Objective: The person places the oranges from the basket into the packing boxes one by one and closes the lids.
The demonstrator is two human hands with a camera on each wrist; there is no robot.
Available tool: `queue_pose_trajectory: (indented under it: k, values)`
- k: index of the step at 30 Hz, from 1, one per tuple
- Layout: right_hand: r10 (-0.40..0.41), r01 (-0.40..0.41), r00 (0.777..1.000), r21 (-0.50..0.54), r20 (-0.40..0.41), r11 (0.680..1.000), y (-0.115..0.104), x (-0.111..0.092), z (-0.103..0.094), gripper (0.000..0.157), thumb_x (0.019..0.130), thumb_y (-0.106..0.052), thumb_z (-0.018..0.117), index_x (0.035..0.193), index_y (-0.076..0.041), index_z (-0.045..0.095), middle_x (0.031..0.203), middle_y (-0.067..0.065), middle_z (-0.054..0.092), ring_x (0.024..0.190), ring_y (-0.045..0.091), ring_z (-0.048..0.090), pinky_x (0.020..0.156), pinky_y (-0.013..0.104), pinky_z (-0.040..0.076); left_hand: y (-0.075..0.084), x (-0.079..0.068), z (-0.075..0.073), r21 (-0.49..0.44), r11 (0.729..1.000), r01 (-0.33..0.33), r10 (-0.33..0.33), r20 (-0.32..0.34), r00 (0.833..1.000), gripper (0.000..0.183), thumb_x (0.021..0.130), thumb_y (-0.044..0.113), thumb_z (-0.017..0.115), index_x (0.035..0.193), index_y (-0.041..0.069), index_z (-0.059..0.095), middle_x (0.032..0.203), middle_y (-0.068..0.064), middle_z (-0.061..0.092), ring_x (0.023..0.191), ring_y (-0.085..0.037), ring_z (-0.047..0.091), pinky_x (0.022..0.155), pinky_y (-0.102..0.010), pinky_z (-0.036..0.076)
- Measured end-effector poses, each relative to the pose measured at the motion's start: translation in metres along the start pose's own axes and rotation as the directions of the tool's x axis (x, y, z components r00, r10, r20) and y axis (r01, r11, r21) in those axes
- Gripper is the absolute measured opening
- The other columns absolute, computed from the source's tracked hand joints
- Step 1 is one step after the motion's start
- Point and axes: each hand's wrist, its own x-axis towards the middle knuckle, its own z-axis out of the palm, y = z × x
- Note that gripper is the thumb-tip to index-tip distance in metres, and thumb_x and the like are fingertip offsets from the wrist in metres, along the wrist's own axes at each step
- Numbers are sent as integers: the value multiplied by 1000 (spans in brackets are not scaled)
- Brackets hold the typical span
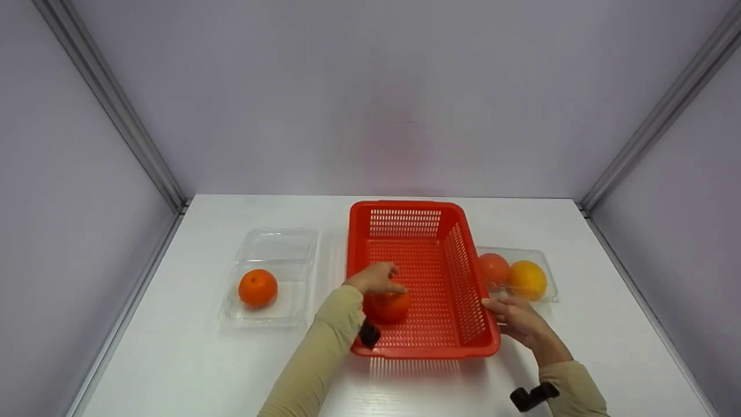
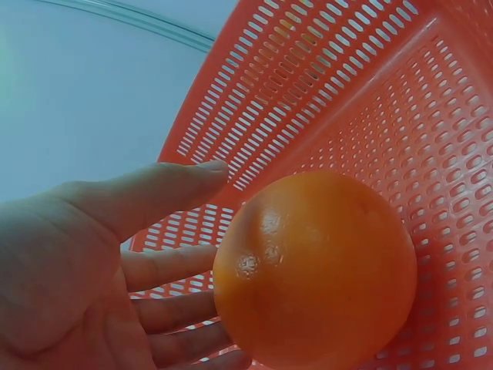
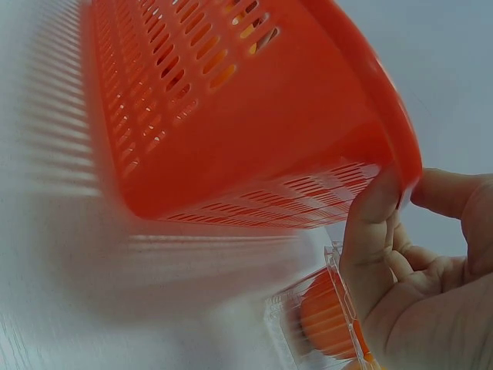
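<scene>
A red plastic basket (image 1: 425, 351) with slotted walls stands at the middle of the table. One orange (image 1: 391, 308) lies inside it, near the front left corner. My left hand (image 1: 373, 279) reaches over the basket's left side beside this orange. In the left wrist view its fingers (image 2: 173, 308) are extended along the orange's side, with the thumb held apart; whether they touch it I cannot tell. At the basket's right rim, my right hand (image 1: 519, 319) pinches the edge between thumb and fingers, as the right wrist view shows.
To the left lies an opened clear plastic clamshell box (image 1: 281, 246) holding an orange (image 1: 258, 288). Right of the basket, another clear box (image 1: 541, 258) contains a reddish round fruit (image 1: 494, 268) and a yellow-orange one (image 1: 527, 280). Pale walls enclose the white table (image 1: 173, 359) behind and at both sides.
</scene>
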Motion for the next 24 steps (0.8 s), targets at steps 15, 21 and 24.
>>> queue_pose_trajectory:
  k: [15,21,24]
  values:
    - [2,-2,1000,12,18,1000,1,2,-3,19,98,-26,54,102,-12,67,88,-10,72,83,6,68,75,27,57,-6,1,1,31,999,26,-27,22,999,59,88,31,67,135,1,50,135,-17,56,126,-31,54,108,-45,44]
    - [6,-6,1000,11,11,1000,0,1,-2,19,97,-28,56,103,-13,67,87,-9,72,82,6,67,76,26,56,-7,4,3,53,998,40,-42,43,998,62,87,35,68,136,2,49,132,-18,57,123,-32,55,106,-46,45]
    - [4,-4,1000,7,0,1000,0,0,-1,20,96,-29,58,103,-13,67,88,-9,72,83,7,67,77,26,56,-7,5,3,48,998,50,-52,52,997,63,86,36,69,136,2,49,131,-18,57,122,-33,56,105,-46,47]
